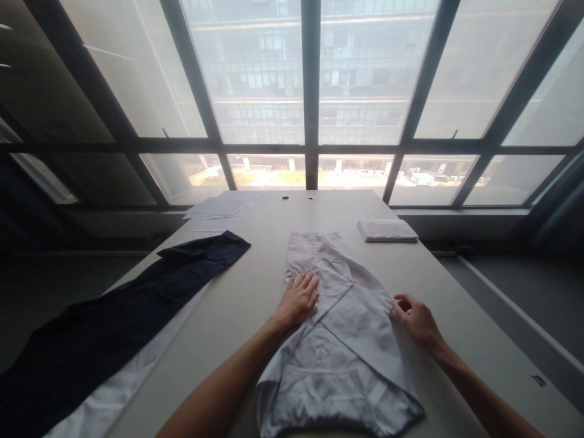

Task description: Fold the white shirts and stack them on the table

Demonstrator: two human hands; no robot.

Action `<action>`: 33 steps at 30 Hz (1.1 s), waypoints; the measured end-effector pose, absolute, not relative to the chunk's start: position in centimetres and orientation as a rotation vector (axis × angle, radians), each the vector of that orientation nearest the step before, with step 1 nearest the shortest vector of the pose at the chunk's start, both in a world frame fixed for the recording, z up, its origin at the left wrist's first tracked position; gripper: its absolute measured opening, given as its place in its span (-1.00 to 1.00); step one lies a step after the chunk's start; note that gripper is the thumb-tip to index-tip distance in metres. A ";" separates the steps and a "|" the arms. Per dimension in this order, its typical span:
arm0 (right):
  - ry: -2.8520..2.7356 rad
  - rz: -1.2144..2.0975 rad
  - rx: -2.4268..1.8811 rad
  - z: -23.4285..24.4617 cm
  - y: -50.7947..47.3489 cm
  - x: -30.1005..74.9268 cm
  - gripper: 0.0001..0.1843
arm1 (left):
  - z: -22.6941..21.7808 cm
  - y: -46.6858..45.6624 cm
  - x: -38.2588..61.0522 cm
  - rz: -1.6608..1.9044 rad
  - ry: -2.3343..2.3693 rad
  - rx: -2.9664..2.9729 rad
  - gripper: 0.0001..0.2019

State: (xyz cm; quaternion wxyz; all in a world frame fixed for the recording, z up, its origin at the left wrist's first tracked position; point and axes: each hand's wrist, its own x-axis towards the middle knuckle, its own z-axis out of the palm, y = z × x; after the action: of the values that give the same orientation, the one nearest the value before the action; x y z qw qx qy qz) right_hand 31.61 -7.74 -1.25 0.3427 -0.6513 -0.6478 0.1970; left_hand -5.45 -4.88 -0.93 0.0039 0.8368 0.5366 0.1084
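Note:
A white garment [335, 328] lies lengthwise on the grey table [255, 274], partly folded, with one side flap turned over its middle. My left hand [298, 298] rests flat on the garment's left edge, fingers stretched out. At the garment's right edge, my right hand [415, 319] has its fingers curled in a pinch on the cloth.
A dark navy garment [137, 310] stretches along the table's left side, over a white cloth [118, 395]. A folded white cloth [387, 230] sits at the far right, and papers [219, 208] lie at the far left. Large windows stand behind the table.

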 end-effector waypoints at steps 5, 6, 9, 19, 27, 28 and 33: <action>-1.814 0.223 -1.576 -1.3 -7.3 30.9 -0.62 | -0.7 -4.9 -5.4 0.362 1.680 2.606 -0.49; -1.835 0.220 -1.532 -0.8 -6.8 30.0 -0.63 | -0.6 -4.9 -5.4 0.363 1.680 2.605 -0.50; -1.925 0.377 -1.416 0.8 -4.1 26.4 -0.61 | -0.7 -4.9 -5.4 0.359 1.677 2.608 -0.50; -2.145 0.372 -1.623 2.1 8.7 22.0 -0.53 | -0.8 -5.0 -5.5 0.355 1.674 2.587 -0.50; -2.124 0.206 -1.778 0.0 8.8 24.4 -0.45 | -1.0 -4.9 -5.5 0.390 1.665 2.566 -0.49; -2.145 0.201 -1.761 -0.3 8.4 24.3 -0.46 | -1.0 -4.9 -5.5 0.389 1.667 2.565 -0.49; -2.215 0.199 -1.730 -1.7 6.7 24.3 -0.47 | -1.0 -4.9 -5.4 0.390 1.667 2.562 -0.47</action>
State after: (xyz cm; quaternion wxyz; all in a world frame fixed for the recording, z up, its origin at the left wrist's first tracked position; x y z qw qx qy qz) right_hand 24.28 6.71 -1.75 0.1613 -0.6059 -0.7758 0.0699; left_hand -5.43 -4.91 -1.03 0.0299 0.8311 0.5407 0.1265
